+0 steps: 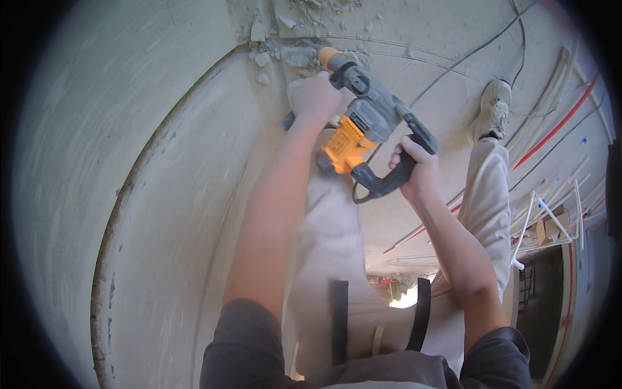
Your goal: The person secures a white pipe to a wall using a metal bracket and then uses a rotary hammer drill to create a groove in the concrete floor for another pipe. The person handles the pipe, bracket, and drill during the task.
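A dusty grey and orange rotary hammer drill (369,117) is held in both hands, its front end tilted up and to the left. My left hand (315,99) is closed round the side handle behind the orange front collar (329,57). Around the black rear grip (407,162) my right hand (418,165) is wrapped, with some fingers inside the loop. The collar points at broken, crumbled masonry (295,55) at the foot of the wall; the bit's tip cannot be made out.
On the left, a plastered wall (149,194) carries a long cut groove (123,201). A dark cable (453,68) runs over the dusty floor. My right shoe (495,107) stands near red and white pipes (557,126). White plastic pipes (544,214) and a cardboard box (551,227) lie at the right.
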Motion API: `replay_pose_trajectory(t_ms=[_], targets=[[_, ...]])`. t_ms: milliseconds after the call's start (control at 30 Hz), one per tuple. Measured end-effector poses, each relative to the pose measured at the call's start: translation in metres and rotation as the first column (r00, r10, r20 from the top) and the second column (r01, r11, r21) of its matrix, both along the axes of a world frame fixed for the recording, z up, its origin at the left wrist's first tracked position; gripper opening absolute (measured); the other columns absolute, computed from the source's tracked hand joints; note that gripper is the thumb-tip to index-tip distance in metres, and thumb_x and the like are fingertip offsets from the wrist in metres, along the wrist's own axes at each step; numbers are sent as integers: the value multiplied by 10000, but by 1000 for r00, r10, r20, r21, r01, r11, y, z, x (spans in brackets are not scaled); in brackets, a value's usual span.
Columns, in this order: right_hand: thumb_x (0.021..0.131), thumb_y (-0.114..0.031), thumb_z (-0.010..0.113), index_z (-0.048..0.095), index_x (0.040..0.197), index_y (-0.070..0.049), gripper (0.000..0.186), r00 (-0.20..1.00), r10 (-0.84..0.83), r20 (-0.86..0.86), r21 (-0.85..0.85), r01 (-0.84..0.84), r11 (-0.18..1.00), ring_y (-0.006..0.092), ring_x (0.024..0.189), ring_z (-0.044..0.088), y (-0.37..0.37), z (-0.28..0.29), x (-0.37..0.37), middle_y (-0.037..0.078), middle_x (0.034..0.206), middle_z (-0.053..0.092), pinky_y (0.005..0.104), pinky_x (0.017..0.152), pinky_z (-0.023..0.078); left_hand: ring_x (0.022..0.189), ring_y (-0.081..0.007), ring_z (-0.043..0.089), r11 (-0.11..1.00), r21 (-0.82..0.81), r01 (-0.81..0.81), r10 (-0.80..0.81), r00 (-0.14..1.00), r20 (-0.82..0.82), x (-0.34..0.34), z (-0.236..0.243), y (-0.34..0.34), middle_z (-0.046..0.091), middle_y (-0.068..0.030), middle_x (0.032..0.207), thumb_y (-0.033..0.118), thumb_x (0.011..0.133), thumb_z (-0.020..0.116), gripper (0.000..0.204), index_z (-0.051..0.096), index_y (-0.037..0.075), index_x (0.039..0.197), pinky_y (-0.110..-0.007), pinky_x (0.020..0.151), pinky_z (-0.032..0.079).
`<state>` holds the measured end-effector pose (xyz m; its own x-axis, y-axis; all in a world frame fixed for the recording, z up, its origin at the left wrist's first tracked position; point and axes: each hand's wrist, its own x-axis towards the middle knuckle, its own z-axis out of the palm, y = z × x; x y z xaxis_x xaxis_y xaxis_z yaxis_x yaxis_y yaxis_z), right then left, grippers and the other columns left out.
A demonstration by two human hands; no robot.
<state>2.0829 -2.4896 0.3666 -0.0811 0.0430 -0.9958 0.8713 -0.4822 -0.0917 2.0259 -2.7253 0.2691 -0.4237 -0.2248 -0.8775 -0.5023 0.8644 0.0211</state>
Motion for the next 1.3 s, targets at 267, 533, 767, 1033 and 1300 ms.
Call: replay_pose_trajectory(t_ms=[267, 533, 767, 1033, 1300], targets=[[929, -51, 693, 616, 1092, -19, 183, 990, -79, -115, -53, 73, 996, 232, 633, 645, -16, 10, 27, 110, 792, 638, 356, 591, 554, 1097, -376, 750, 999, -17, 45, -45, 999, -19, 7, -2, -3, 798, -175, 1088, 354, 893, 700, 342, 789, 98, 1102, -485, 942, 582], [940, -79, 730, 642, 1002, -1, 133, 986, -18, -167, 2, 19, 1000, 214, 622, 642, -7, -6, -2, 102, 776, 637, 353, 562, 533, 1121, -380, 745, 999, -35, 2, -2, 1000, -5, -7, -15, 8, 793, -182, 1126, 286, 869, 681, 375, 760, 139, 1205, -487, 956, 586], [921, -37, 731, 642, 1065, 17, 177, 989, -8, -146, -70, -3, 998, 205, 599, 640, -7, -29, 7, 104, 783, 649, 344, 554, 530, 1125, -393, 739, 997, -79, 20, -20, 1000, 8, -3, -24, 4, 790, -188, 1134, 326, 896, 685, 327, 747, 99, 1122, -501, 956, 581], [897, -58, 764, 639, 1047, 10, 206, 994, -67, -82, 49, 71, 996, 198, 632, 644, 63, 73, 14, 101, 807, 659, 346, 584, 523, 1106, -411, 733, 1000, -2, -10, 10, 1000, 19, 7, 42, 94, 783, -206, 1091, 344, 898, 676, 309, 736, 125, 1108, -523, 939, 572], [945, -65, 750, 626, 984, -25, 136, 983, -177, -41, 134, 181, 974, 199, 645, 633, 69, 95, -2, 77, 789, 624, 356, 593, 522, 1081, -411, 738, 988, 144, 55, -66, 995, 74, -8, 21, 131, 787, -207, 1084, 539, 855, 760, 484, 794, 124, 1100, -505, 918, 571]])
